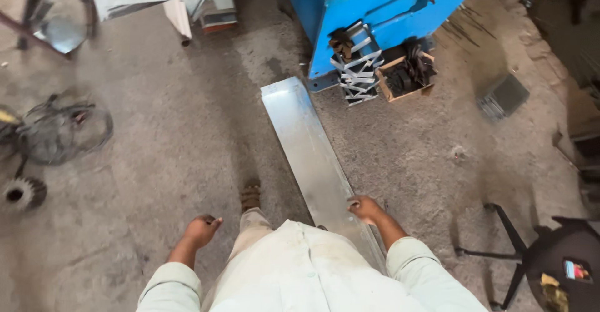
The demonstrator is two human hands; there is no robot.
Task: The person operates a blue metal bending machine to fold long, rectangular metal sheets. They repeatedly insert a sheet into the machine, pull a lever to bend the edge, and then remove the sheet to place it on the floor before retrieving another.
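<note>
A long, shiny sheet-metal strip (309,143) lies on the concrete floor, running from the blue machine toward me. My right hand (365,209) rests on the strip's near right edge, fingers curled over it. Held loosely curled in the air above the floor to the left of my leg, my left hand (201,231) has nothing in it. My sandalled foot (250,196) stands just left of the strip.
A blue machine (375,9) stands at the far end, with a stack of metal strips (359,68) and a cardboard box of dark parts (406,74) beside it. Wire fan guards (59,131) lie at left. A black stool (550,256) is at right.
</note>
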